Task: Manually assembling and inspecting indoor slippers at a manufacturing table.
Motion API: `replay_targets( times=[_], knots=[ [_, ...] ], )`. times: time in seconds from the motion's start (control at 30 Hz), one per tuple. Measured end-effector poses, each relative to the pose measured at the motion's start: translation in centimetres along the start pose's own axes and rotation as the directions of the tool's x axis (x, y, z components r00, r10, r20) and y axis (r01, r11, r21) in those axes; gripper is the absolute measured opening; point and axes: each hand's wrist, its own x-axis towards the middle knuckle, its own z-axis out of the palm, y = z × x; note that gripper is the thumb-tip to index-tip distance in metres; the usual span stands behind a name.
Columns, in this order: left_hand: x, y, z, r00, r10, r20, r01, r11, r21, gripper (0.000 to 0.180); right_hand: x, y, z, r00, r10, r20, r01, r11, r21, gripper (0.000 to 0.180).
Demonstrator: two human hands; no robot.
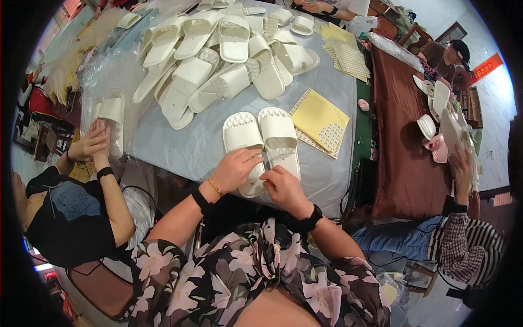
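Observation:
Two white slide slippers lie side by side at the near table edge, toes pointing away: the left slipper [242, 131] and the right slipper [278, 131]. My left hand [235, 171] is over the left slipper's footbed, just behind its strap, fingers drawn together. My right hand [287, 189] is curled in a pinch at the gap between the two heels. Whatever sits between the fingertips of either hand is too small to make out. Small dark marks show on both heels. Right of the slippers lies a stack of yellow sticker sheets [318, 121].
A large heap of white slippers [218, 60] covers the table's far side. More yellow sheets [346, 54] lie at the far right. At left, a co-worker's hands [93, 143] hold a bagged slipper [110, 111]. A brown-covered table [397, 131] stands to the right, with another person there.

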Motion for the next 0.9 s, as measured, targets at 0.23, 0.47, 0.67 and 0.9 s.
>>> replay_targets(
  times=[0.23, 0.47, 0.67, 0.9],
  knots=[
    [-0.5, -0.7, 1.1, 0.991, -0.080, 0.106, 0.088, 0.993, -0.077, 0.030, 0.2, -0.6, 2.2, 0.989, -0.124, 0.083, 0.133, 0.985, -0.110, 0.013],
    [-1.0, -0.6, 2.3, 0.991, -0.132, 0.015, 0.133, 0.984, -0.118, 0.032, 0.2, -0.1, 2.7, 0.987, -0.104, 0.126, 0.122, 0.982, -0.145, 0.015],
    [-1.3, -0.6, 2.5, 0.993, -0.114, -0.031, 0.108, 0.983, -0.149, 0.029, 0.2, -0.8, 2.3, 0.992, -0.085, 0.091, 0.096, 0.989, -0.116, 0.014],
    [-1.8, -1.1, 3.1, 0.993, -0.100, -0.057, 0.090, 0.984, -0.151, 0.027, 0.3, -0.6, 2.5, 0.998, -0.025, 0.054, 0.029, 0.997, -0.075, 0.009]
  ],
)
